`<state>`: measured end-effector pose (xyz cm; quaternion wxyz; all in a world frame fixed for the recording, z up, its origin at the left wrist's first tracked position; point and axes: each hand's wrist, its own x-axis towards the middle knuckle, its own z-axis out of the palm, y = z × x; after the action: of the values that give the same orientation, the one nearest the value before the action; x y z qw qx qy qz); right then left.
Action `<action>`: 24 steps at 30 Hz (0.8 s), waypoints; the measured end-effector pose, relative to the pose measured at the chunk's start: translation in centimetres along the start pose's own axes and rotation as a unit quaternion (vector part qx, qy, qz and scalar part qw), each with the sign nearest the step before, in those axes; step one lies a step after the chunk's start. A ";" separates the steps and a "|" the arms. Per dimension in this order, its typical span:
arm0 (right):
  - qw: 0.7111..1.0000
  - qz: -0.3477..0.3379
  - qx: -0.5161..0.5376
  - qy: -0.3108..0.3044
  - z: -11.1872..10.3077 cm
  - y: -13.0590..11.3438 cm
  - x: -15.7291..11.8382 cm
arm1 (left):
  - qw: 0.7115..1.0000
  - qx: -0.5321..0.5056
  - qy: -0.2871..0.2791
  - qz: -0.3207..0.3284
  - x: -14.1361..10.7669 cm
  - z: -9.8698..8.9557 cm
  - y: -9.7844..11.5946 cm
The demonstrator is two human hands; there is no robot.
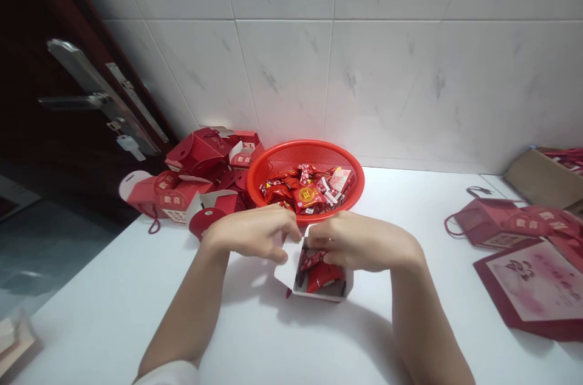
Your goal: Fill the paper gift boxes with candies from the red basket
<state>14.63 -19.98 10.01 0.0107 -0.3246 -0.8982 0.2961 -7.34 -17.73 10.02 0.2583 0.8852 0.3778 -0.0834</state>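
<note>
A small open box stands on the white table in front of the red basket, with red-wrapped candies inside it. My right hand reaches over the box's right side, its curled fingers down inside near the candies; whether they grip one is hidden. My left hand is at the box's left flap, thumb and fingers apart on either side of the flap's upper part. Right behind both hands, the red plastic basket holds many wrapped candies and packets.
Several red gift boxes are piled left of the basket. More red boxes lie at the right, by a cardboard carton. A tiled wall borders the table; a dark door is at the left.
</note>
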 end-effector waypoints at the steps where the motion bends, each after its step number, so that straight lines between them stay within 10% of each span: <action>1: 1.000 0.002 -0.011 -0.019 0.1 -0.2 0.1 | 1.000 0.000 -0.001 0.002 0.0 0.0 0.0; 7: 0.975 0.075 -0.172 -0.119 2.4 -1.3 1.2 | 1.000 -0.011 -0.012 0.002 0.3 0.0 -0.1; 12: 0.972 0.053 -0.213 -0.087 4.3 -0.9 2.0 | 1.000 -0.007 -0.006 -0.001 0.4 0.1 -0.1; 24: 0.982 0.068 -0.146 -0.097 1.7 0.0 0.5 | 1.000 0.005 -0.008 -0.008 0.1 0.1 0.1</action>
<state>13.89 -20.60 8.54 -0.1440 -0.3530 -0.9043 0.1923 -7.17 -17.75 9.93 0.2558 0.8828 0.3825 -0.0941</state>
